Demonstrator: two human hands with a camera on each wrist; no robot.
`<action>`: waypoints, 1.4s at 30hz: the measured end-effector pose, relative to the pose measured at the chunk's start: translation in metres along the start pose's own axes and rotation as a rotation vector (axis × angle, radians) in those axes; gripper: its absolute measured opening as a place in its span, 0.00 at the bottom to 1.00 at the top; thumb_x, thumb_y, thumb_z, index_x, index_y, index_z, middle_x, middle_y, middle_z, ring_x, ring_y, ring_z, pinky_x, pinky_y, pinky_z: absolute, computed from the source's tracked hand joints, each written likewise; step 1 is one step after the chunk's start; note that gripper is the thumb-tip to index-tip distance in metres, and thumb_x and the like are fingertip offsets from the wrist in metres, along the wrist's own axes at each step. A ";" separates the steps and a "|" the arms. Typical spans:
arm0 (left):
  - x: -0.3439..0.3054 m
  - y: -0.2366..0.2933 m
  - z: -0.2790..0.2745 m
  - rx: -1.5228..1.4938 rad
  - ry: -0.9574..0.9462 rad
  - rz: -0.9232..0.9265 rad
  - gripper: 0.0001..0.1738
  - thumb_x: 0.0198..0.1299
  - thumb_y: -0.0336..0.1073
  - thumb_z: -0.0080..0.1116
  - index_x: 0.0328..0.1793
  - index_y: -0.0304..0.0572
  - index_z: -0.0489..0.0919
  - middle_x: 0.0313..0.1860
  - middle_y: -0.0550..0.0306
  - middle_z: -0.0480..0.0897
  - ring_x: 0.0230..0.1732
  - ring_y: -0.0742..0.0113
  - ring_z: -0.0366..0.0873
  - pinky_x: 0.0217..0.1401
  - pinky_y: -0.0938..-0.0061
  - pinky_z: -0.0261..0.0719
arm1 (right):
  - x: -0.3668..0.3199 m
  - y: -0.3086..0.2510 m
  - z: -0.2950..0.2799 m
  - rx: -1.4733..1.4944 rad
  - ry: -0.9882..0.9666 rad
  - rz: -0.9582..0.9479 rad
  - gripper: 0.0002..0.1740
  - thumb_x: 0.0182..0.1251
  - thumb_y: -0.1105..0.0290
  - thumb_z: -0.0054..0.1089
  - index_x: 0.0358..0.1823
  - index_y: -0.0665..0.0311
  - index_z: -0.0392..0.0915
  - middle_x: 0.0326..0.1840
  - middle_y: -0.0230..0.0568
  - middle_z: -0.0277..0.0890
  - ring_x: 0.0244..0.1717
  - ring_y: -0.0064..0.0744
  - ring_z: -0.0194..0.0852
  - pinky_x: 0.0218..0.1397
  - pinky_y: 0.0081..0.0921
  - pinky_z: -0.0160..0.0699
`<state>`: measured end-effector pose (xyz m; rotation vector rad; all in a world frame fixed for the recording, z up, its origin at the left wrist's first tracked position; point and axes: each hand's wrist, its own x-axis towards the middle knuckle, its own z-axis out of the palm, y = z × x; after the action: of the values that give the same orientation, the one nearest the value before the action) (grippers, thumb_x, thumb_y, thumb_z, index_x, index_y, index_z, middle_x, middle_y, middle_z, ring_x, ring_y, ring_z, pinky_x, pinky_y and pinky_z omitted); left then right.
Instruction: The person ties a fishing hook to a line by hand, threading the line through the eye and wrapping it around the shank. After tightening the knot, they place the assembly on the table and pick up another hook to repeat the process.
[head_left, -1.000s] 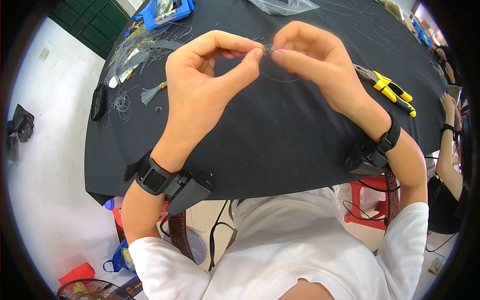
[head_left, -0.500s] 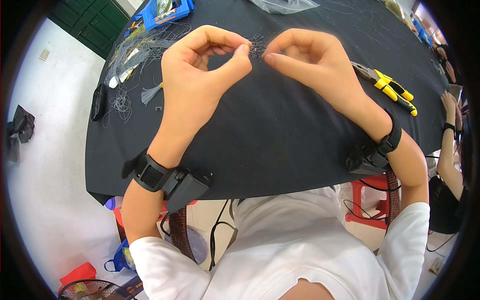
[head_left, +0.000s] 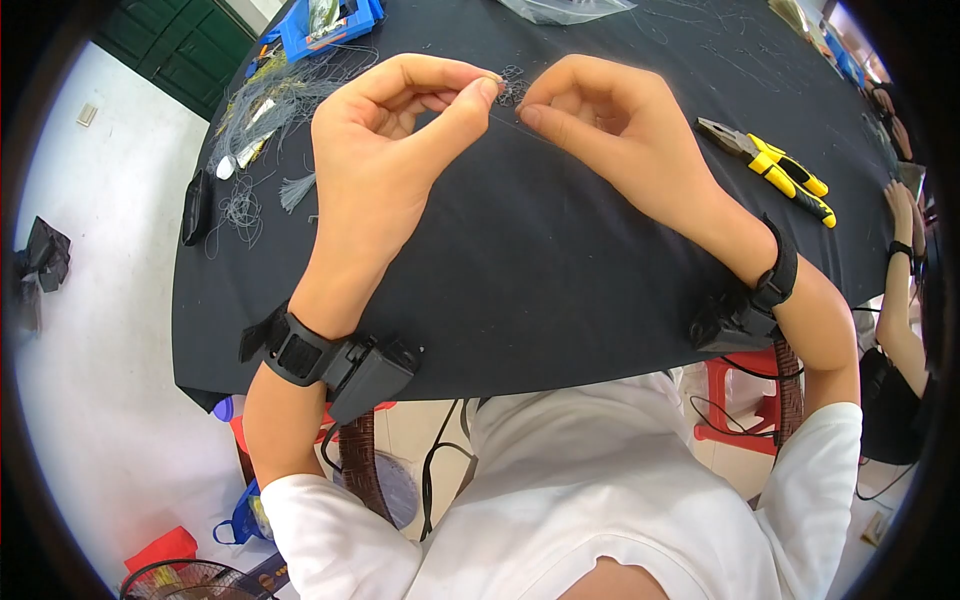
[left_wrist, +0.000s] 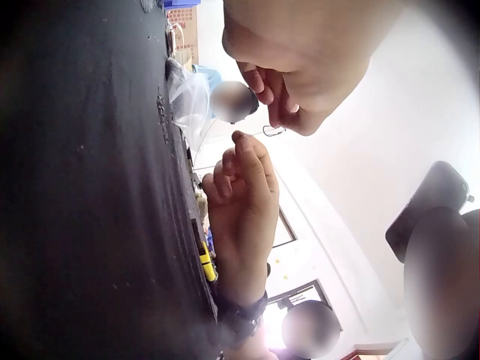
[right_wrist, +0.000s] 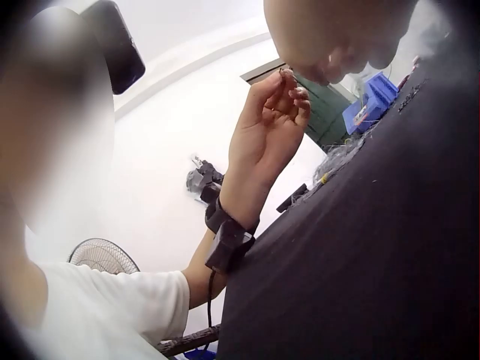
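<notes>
My left hand pinches a small fish hook between thumb and forefinger; its bent wire sticks out past the fingertips in the left wrist view. Across a short gap, my right hand holds thumb and forefinger together on a thin clear fishing line, which runs toward the left fingertips. Both hands are raised over the black-covered table. Just beyond the fingertips lies a small heap of dark hooks on the cloth.
Yellow-and-black pliers lie right of my right hand. Tangled line and a blue box are at the back left, a clear plastic bag at the far edge. Another person's arm is at the right.
My fingertips, nearly together a second ago, have drawn apart; the left hand moved left, the right slightly left. The line's hanging loop no longer shows, and a straighter stretch runs between the hands.
</notes>
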<state>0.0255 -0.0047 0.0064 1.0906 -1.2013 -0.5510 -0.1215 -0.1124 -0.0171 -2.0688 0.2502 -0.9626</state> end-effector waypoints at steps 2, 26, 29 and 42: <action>0.000 -0.001 -0.001 0.019 -0.032 -0.002 0.07 0.55 0.25 0.59 0.39 0.31 0.79 0.36 0.56 0.81 0.37 0.78 0.75 0.42 0.86 0.72 | 0.000 0.003 0.000 0.044 -0.020 0.027 0.05 0.58 0.71 0.58 0.30 0.65 0.77 0.15 0.23 0.62 0.16 0.09 0.52 0.18 0.14 0.51; 0.002 -0.006 -0.003 0.078 0.010 0.051 0.06 0.52 0.25 0.62 0.37 0.31 0.81 0.32 0.59 0.81 0.33 0.80 0.73 0.39 0.87 0.70 | 0.001 -0.033 -0.011 -0.416 0.117 -0.335 0.07 0.48 0.78 0.65 0.31 0.62 0.80 0.20 0.23 0.67 0.17 0.11 0.48 0.18 0.14 0.43; 0.001 -0.004 -0.002 0.072 0.009 0.058 0.06 0.51 0.25 0.62 0.37 0.31 0.81 0.32 0.59 0.81 0.34 0.80 0.73 0.40 0.86 0.70 | 0.002 -0.036 -0.011 -0.449 0.143 -0.368 0.09 0.47 0.78 0.65 0.32 0.62 0.81 0.20 0.22 0.67 0.16 0.10 0.47 0.18 0.14 0.41; 0.000 -0.004 -0.002 0.107 -0.016 0.112 0.06 0.50 0.25 0.63 0.35 0.33 0.81 0.32 0.61 0.81 0.34 0.79 0.72 0.41 0.84 0.68 | 0.001 -0.036 -0.013 -0.511 0.181 -0.395 0.11 0.46 0.78 0.65 0.34 0.60 0.82 0.13 0.19 0.59 0.14 0.09 0.42 0.18 0.14 0.37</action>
<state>0.0284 -0.0059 0.0032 1.1034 -1.3095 -0.4131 -0.1358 -0.0979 0.0152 -2.5571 0.1973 -1.4458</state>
